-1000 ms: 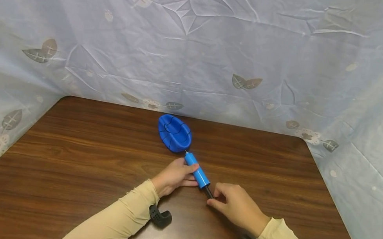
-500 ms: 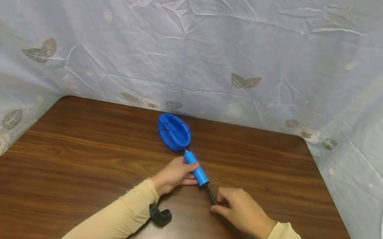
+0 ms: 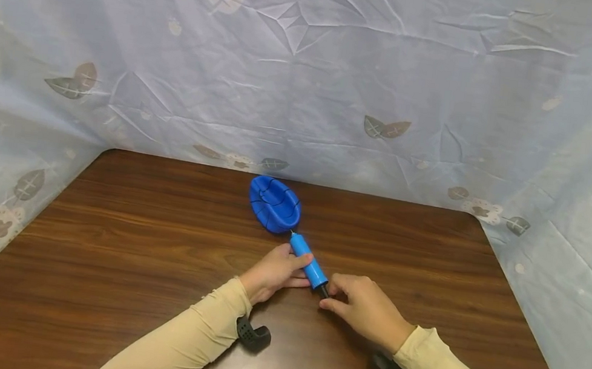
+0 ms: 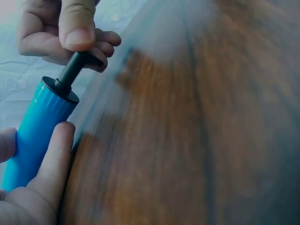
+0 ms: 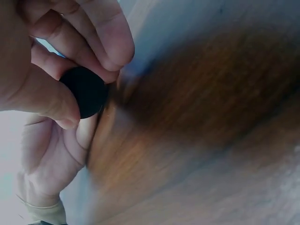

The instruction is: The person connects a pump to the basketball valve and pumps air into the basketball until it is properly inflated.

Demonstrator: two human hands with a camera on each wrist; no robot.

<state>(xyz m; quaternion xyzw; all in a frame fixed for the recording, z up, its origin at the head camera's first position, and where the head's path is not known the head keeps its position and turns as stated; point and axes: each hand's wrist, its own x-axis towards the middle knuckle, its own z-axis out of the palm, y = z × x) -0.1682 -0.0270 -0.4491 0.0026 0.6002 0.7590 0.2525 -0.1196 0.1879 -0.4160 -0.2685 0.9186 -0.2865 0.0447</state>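
A blue hand pump point(image 3: 309, 264) slants across the middle of the table in the head view. My left hand point(image 3: 276, 270) grips its barrel, the thumb lying on top. At the pump's near end my right hand point(image 3: 366, 308) pinches the black handle point(image 4: 79, 63) between thumb and fingers. In the right wrist view the round black end of the handle point(image 5: 85, 92) shows between those fingers. A thin needle at the pump's far tip reaches the edge of a sunken, dented blue ball point(image 3: 275, 205) with black lines. Whether the needle is inside the ball is too small to tell.
The brown wooden table point(image 3: 160, 224) has a pale patterned cloth point(image 3: 328, 91) hanging behind it and at both sides. A black wrist mount point(image 3: 254, 335) sits under the left sleeve, another point(image 3: 387, 365) under the right.
My right hand drew the pump handle outward, toward the near right, then pushed it back in toward the barrel. The left hand and the ball stay about where they were.
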